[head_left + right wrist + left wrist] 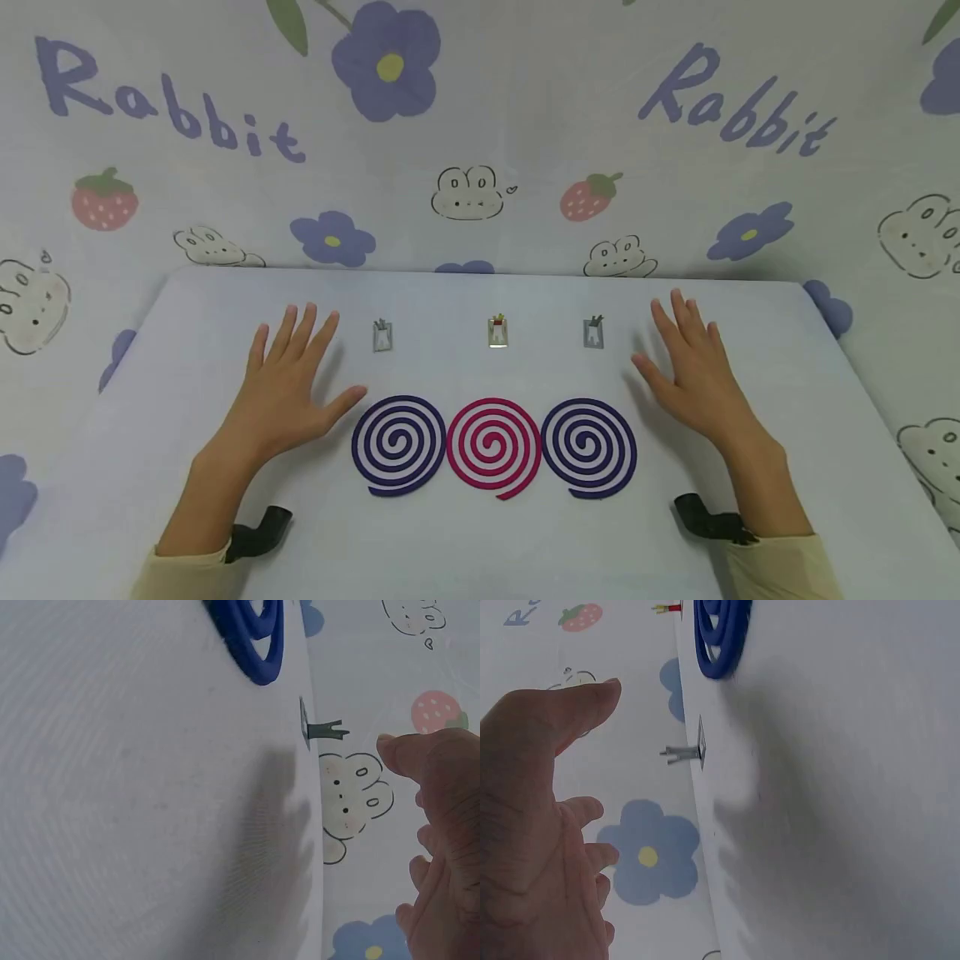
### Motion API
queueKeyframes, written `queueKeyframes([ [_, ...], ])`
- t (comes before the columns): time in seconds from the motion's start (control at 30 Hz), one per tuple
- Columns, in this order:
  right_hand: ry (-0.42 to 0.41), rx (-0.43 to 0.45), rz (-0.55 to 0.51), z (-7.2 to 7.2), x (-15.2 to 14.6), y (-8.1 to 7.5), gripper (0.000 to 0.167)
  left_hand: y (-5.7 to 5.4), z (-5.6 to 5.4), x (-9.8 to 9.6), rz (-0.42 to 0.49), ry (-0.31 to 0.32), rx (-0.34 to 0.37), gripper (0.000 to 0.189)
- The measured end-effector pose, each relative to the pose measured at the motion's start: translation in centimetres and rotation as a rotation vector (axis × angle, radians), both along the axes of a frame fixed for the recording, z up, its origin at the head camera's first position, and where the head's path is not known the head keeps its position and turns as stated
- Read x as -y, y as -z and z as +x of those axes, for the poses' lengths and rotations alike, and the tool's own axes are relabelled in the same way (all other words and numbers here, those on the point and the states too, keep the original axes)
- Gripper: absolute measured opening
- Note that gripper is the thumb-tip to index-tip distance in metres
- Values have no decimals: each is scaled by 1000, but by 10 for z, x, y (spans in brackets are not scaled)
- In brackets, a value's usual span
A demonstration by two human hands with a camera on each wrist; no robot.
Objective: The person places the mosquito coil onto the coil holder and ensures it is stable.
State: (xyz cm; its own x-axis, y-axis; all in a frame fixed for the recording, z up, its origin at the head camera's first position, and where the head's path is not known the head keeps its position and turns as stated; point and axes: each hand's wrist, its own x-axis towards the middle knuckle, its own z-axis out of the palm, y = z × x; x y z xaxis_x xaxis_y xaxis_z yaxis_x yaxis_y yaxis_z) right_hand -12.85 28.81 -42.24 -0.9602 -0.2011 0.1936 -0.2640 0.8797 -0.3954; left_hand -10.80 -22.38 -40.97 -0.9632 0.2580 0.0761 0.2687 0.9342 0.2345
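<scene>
White table (480, 550), seen from above, its far edge straight. Three flat spiral coils lay in a row, rims touching: a dark blue left coil (397, 442), a pink middle coil (492, 443) and a dark blue right coil (584, 442). The outer end of each coil pointed toward the near side. Beyond them, well apart from one another, sat three small metal stands, one roughly behind each coil: left stand (382, 326), middle stand (498, 323), right stand (593, 327). Prongs rose from a flat base; those of the middle stand were red and yellow.
</scene>
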Motion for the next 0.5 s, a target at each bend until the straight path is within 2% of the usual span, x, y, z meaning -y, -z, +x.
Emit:
queueKeyframes([
  [0.13, -27, -13, -14, -1, 3, -2, 80, 0, 2, -15, 4, 17, 23, 100],
  [0.27, -64, -5, -24, 0, 8, -3, 79, -1, 3, -28, 3, 43, 16, 100],
  [0.5, -109, 0, -45, 10, 16, -5, 77, 1, 4, -55, 3, 115, -1, 102],
])
